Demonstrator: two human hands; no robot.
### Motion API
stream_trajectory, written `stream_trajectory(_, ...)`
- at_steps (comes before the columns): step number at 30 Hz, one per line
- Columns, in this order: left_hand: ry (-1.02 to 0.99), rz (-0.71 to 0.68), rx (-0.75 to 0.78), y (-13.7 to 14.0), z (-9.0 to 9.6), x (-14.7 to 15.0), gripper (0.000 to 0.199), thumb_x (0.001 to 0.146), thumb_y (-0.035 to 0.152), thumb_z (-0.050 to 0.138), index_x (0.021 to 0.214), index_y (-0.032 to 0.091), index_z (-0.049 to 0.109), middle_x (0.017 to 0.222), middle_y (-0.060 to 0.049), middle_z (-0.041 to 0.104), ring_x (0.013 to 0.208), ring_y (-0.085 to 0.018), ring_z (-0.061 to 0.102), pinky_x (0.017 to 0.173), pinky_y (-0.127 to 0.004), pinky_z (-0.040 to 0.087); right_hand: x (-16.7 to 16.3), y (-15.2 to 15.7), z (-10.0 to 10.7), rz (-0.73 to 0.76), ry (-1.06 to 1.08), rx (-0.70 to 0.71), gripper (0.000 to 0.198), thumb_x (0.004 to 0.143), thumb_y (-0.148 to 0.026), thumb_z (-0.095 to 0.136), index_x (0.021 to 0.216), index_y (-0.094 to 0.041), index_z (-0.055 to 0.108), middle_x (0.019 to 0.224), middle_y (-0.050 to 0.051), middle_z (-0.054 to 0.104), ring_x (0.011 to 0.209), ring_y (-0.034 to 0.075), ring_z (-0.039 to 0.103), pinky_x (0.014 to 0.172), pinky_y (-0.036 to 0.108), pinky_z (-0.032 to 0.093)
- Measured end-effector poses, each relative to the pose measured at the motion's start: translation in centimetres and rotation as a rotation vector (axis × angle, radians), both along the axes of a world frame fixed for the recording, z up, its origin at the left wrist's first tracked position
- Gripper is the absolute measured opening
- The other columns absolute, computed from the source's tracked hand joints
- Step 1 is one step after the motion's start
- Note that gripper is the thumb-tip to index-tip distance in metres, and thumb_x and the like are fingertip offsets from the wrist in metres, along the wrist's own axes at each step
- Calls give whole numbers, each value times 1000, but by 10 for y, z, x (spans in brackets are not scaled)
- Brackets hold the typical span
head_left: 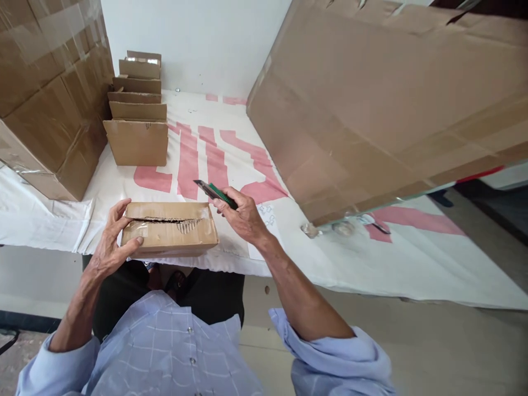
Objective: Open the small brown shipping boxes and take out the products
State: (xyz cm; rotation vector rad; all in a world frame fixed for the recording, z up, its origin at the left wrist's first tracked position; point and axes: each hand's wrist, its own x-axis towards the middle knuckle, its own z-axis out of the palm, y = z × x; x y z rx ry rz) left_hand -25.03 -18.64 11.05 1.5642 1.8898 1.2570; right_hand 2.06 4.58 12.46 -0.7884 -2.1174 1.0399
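Note:
A small cardboard box [171, 237] rests at the table's front edge, its top seam slit along the middle, with torn corrugated card showing on the right part. My left hand [113, 239] grips the box at its left end, thumb on top and fingers behind the corner. In my right hand [243, 215] is a box cutter [215, 193] with a green and black handle. Its dark blade end points up and left, above and behind the box's right end, apart from the cardboard.
Several opened cardboard boxes [138, 143] stand in a row at the back left, beside a tall taped stack of cartons [58, 110]. A large carton [371, 104] fills the right side. Tape rolls [342, 227] lie by its lower edge. The white cloth [193, 110] bears red shapes.

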Motion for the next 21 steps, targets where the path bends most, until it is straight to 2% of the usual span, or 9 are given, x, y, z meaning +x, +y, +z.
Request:
stream_trajectory(3, 58, 6, 16, 4, -1, 0, 43, 93, 51, 71, 128, 26, 70, 167, -10, 42, 161, -39, 40, 138, -62, 33, 18, 0, 30, 143, -137, 92, 24, 100, -42, 63, 102, -21, 74, 84, 1, 69, 73, 17, 59, 68, 30, 45)
stream_trajectory(6, 91, 18, 17, 6, -2, 1, 43, 92, 50, 68, 127, 26, 69, 164, -10, 42, 158, -40, 41, 136, -64, 36, 28, -4, 57, 257, -265, 193, 23, 102, -39, 63, 97, -21, 76, 82, 2, 71, 72, 17, 60, 68, 30, 44)
stream_trajectory(10, 89, 18, 7, 7, -1, 2, 41, 92, 49, 66, 125, 26, 67, 163, -10, 42, 159, -40, 39, 137, -63, 36, 28, -7, 78, 317, -410, 357, 19, 104, -33, 64, 100, -23, 80, 86, 2, 76, 75, 17, 64, 70, 31, 43)
stream_trajectory(16, 119, -13, -45, 6, 1, 1, 36, 95, 51, 63, 123, 28, 65, 168, -6, 36, 163, -38, 34, 140, -60, 31, 14, -7, 90, 368, -600, 515, 27, 110, -39, 60, 111, -25, 82, 95, 5, 81, 82, 20, 68, 69, 33, 41)
stream_trajectory(21, 93, -8, -50, 5, 3, 4, 42, 94, 50, 62, 130, 27, 65, 174, -6, 32, 165, -39, 32, 139, -60, 31, 6, -5, 77, 310, -545, 467, 39, 107, -60, 63, 101, -27, 81, 82, 4, 76, 82, 21, 66, 69, 33, 40)
